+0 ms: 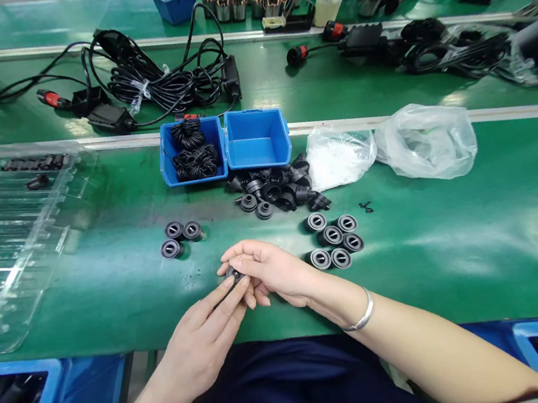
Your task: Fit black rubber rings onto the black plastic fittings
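A small black round plastic part sits between my two hands above the green work surface. My right hand, with a silver bangle at its wrist, curls its fingers and thumb around it. From the lower left my left hand presses its fingertips against the same part, hiding most of it. Three black round caps with a pale slot in the top stand to the left. Several similar slotted caps stand on the right. Behind the hands is a pile of loose black plastic parts.
At the back, one blue bin holds coiled black rings, next to another blue bin. Right of them lie a bag of white pieces and a clear plastic bag. A clear ribbed tray is left; cable bundles lie beyond.
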Motion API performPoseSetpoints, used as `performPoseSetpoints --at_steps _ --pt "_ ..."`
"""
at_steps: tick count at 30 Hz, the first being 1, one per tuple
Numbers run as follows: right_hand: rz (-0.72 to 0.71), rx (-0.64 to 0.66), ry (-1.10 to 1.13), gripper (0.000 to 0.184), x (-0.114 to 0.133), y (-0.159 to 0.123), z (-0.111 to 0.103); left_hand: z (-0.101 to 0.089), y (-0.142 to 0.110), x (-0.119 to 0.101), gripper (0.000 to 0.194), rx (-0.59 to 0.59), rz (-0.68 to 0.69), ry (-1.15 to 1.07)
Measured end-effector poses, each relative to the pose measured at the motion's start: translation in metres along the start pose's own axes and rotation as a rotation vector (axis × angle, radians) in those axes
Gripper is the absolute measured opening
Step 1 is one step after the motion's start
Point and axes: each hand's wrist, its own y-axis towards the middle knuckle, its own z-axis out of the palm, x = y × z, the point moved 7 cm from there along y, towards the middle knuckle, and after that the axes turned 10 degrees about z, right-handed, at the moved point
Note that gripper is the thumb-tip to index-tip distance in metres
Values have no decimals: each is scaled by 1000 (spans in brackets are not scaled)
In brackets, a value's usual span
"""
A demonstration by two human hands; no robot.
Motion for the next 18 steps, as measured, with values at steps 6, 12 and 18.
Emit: performPoseSetpoints --at_steps 6,12,18 --pt "7 47 79 19 0 -2 0 -2 -1 5 39 21 -37 -25" --pt "-13 84 29 13 -1 -4 -1 -1 3 3 38 15 -42 -4" --pt "-56 67 26 17 0 -2 0 -8 3 3 36 -17 -16 -4"
